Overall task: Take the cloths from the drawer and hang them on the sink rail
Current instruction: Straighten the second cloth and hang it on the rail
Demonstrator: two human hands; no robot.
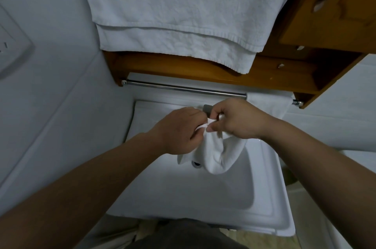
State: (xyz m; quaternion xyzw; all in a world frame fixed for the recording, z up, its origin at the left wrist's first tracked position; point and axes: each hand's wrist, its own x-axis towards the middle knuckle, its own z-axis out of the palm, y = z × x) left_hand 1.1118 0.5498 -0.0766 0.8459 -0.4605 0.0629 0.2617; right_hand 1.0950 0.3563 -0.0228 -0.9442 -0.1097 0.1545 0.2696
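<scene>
Over a white sink [203, 193], below the chrome rail [183, 88] running left to right just beyond. Small white cloth [218, 154] bunched, pinched by both hands, left hand [179, 130] and right hand [238, 119] equally near the rail's bare left stretch.

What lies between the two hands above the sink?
In the head view, the white cloth: the left hand and right hand both pinch its top edge, and the rest hangs over the sink.
</scene>
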